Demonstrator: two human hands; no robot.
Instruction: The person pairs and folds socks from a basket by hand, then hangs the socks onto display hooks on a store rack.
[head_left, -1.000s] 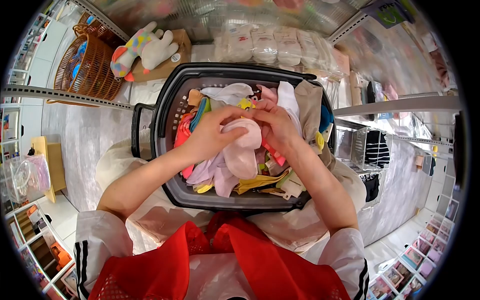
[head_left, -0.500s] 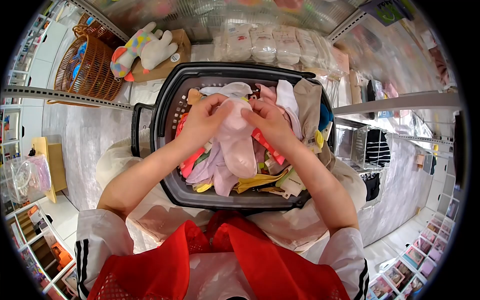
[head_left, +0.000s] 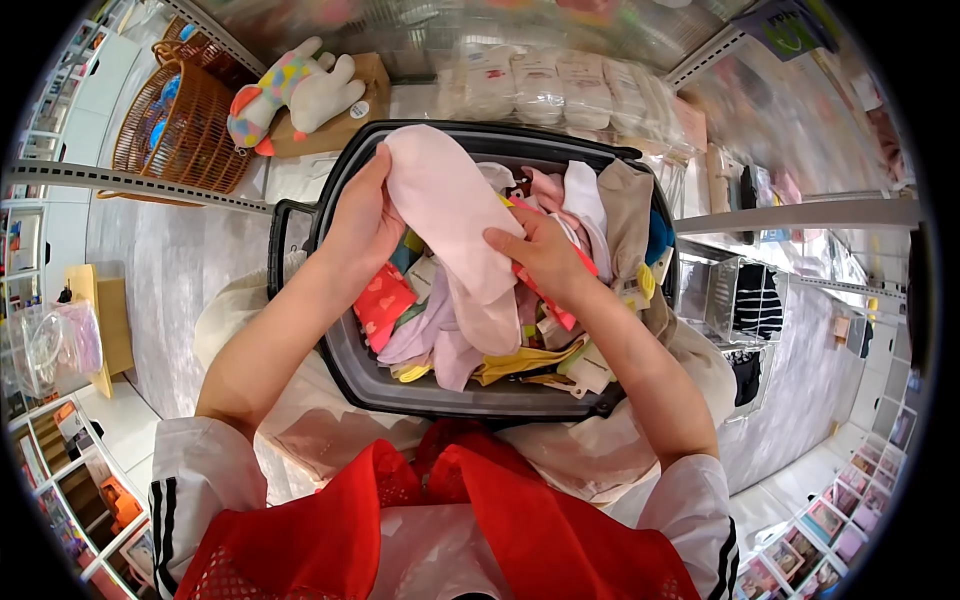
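A pale pink sock (head_left: 450,205) is stretched slantwise between my two hands above a dark basket (head_left: 345,390). My left hand (head_left: 365,210) grips its upper left edge, with the thumb along the side. My right hand (head_left: 545,250) pinches it lower down, thumb on top and fingers underneath. A second pale pink piece (head_left: 490,325) hangs below it, partly covered. Under both lie many socks, among them a lilac one (head_left: 420,325), a red one with light marks (head_left: 382,305), a mustard one (head_left: 525,362), and a beige one (head_left: 628,205) over the far right rim.
Behind the basket stand bagged white packs (head_left: 540,85) on a shelf. A plush toy (head_left: 300,95) lies on a cardboard box beside a wicker basket (head_left: 165,140). Metal shelf rails (head_left: 800,215) run at both sides, and a wire basket (head_left: 750,295) holds striped items at right.
The bunched pink sock has been opened out flat. My left hand moved left and turned up, drawing its end toward the upper left; my right hand shifted slightly right and down.
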